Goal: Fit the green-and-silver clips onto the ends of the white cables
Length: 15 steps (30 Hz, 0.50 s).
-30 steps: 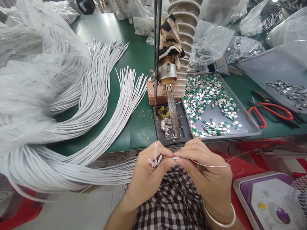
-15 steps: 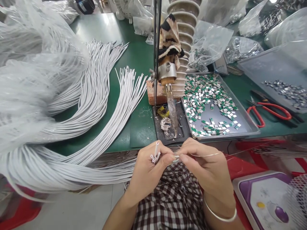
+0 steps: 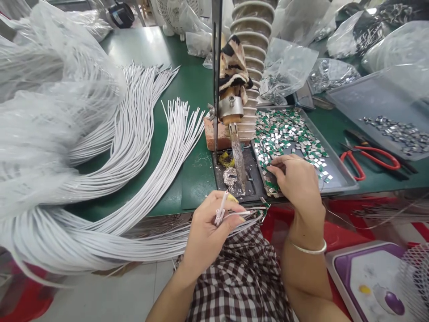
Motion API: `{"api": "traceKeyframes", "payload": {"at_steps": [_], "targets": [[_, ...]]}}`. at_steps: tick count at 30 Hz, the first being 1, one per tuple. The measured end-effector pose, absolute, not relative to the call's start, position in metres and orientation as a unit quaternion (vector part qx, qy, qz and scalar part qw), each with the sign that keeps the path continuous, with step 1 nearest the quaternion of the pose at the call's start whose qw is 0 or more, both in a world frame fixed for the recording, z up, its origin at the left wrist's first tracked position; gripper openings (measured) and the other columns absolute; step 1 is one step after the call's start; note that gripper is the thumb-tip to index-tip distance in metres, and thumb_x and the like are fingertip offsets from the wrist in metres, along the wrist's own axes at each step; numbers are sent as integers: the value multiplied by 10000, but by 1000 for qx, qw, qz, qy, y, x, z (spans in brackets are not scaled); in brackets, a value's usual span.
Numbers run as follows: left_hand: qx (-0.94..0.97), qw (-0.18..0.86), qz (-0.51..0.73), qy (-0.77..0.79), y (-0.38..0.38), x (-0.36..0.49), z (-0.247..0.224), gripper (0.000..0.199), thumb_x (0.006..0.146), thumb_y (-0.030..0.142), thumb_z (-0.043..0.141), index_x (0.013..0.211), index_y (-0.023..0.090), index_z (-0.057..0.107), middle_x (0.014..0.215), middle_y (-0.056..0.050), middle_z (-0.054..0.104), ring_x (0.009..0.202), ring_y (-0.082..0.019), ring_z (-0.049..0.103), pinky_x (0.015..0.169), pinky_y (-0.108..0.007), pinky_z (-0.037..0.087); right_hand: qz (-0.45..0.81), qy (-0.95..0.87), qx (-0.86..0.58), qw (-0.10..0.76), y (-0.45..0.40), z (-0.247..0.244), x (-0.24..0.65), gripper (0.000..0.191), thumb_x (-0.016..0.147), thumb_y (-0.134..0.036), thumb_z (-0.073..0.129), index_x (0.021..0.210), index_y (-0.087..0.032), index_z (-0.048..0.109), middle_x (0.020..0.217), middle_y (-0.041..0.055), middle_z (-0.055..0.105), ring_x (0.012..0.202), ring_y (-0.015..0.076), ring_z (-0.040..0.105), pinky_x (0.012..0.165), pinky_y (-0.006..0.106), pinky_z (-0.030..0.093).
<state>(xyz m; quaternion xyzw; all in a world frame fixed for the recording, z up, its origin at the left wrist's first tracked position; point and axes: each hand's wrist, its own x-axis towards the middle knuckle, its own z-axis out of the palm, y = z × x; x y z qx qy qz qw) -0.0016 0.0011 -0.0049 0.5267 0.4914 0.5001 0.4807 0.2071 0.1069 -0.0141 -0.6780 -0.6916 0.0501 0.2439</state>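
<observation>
Left hand point(image 3: 209, 228) below the black plate: grip closed on short white tubes point(image 3: 219, 214) and white wires point(image 3: 246, 213), with the tubes angled upward. Just right of it, wire ends fitted with small green boards point(image 3: 264, 211), at the counter's front edge.

Right hand point(image 3: 298, 179) over the near left part of the metal tray point(image 3: 340, 180), thumb and fingertips bent down among loose green-and-silver boards point(image 3: 284, 127). Cannot tell whether pinched on one. Thin metal wire point(image 3: 293, 159) along the fingers; bracelet point(image 3: 310, 250) around the wrist.

Between hands and upright bar: soldering iron point(image 3: 237, 156), clamped tip-down over the black plate point(image 3: 253, 167), beside a crusty silvery lump point(image 3: 229, 177). Behind: brick point(image 3: 211, 134) and ribbed hose point(image 3: 251, 58).

On green counter point(image 3: 197, 179), left: long bundles of white wire point(image 3: 154, 174), partly under clear plastic point(image 3: 60, 116). Right: red-handled pliers point(image 3: 382, 156), near a translucent tray point(image 3: 351, 96) of small metal parts. Lower right: white-and-purple appliance point(image 3: 355, 273).
</observation>
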Motion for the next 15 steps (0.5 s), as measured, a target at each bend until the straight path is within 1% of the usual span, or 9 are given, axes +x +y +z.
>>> {"api": "traceKeyframes", "payload": {"at_steps": [3, 4, 6, 8, 9, 10, 12, 13, 15], "targets": [[515, 481, 507, 496, 1, -1, -7, 37, 837, 232, 730, 823, 209, 756, 933, -45, 642, 847, -161, 597, 700, -240, 445, 61, -688, -673, 264, 103, -10, 208, 143, 829, -263, 670, 715, -177, 671, 724, 51, 686, 629, 189, 610, 629, 338, 455], [506, 481, 515, 498, 1, 0, -7, 43, 846, 225, 718, 818, 207, 746, 942, -45, 655, 869, -163, 608, 726, -242, 454, 69, -680, -671, 286, 99, -7, 206, 146, 825, -268, 681, 711, -179, 662, 697, 38, 680, 598, 175, 606, 615, 326, 463], [485, 476, 532, 506, 1, 0, -8, 80, 867, 208, 682, 798, 192, 720, 949, -52, 692, 887, -170, 633, 755, -254, 468, 117, -650, -654, 367, 85, 0, 200, 134, 816, -274, 703, 727, -186, 654, 642, 7, 668, 540, 145, 603, 565, 288, 482], [470, 477, 535, 514, 4, 2, -7, 138, 882, 192, 639, 755, 176, 689, 929, -64, 725, 865, -180, 660, 743, -269, 479, 228, -606, -603, 466, 67, 7, 188, 113, 812, -274, 717, 753, -196, 660, 596, -24, 661, 474, 116, 597, 479, 238, 489], [469, 481, 531, 517, 5, 3, -6, 164, 886, 185, 620, 733, 172, 677, 916, -69, 739, 858, -186, 671, 732, -276, 482, 293, -591, -566, 495, 58, 10, 181, 109, 819, -265, 713, 746, -198, 665, 574, -35, 658, 450, 106, 603, 460, 218, 507], [472, 483, 526, 517, 7, 4, -5, 185, 888, 181, 603, 717, 172, 671, 910, -72, 750, 861, -192, 680, 726, -281, 486, 347, -581, -537, 504, 49, 12, 174, 98, 825, -239, 709, 744, -197, 672, 585, -33, 674, 479, 107, 638, 481, 205, 540], [478, 484, 523, 514, 9, 6, -3, 207, 893, 181, 579, 712, 177, 679, 926, -76, 766, 881, -204, 695, 717, -290, 494, 400, -558, -501, 527, 34, 14, 160, 40, 831, -176, 692, 795, -194, 693, 590, -37, 688, 482, 101, 659, 485, 181, 568], [477, 482, 525, 514, 10, 6, -3, 208, 893, 188, 577, 719, 180, 691, 937, -78, 770, 881, -208, 700, 702, -293, 499, 404, -545, -495, 543, 29, 14, 155, 53, 827, -143, 689, 837, -193, 705, 606, -37, 697, 492, 101, 669, 497, 177, 584], [474, 474, 531, 518, 11, 8, -1, 201, 889, 209, 588, 731, 181, 709, 946, -84, 777, 856, -215, 711, 671, -299, 512, 389, -526, -490, 576, 23, 11, 147, 116, 809, -96, 700, 857, -200, 719, 660, -32, 716, 537, 104, 697, 540, 174, 612]]}}
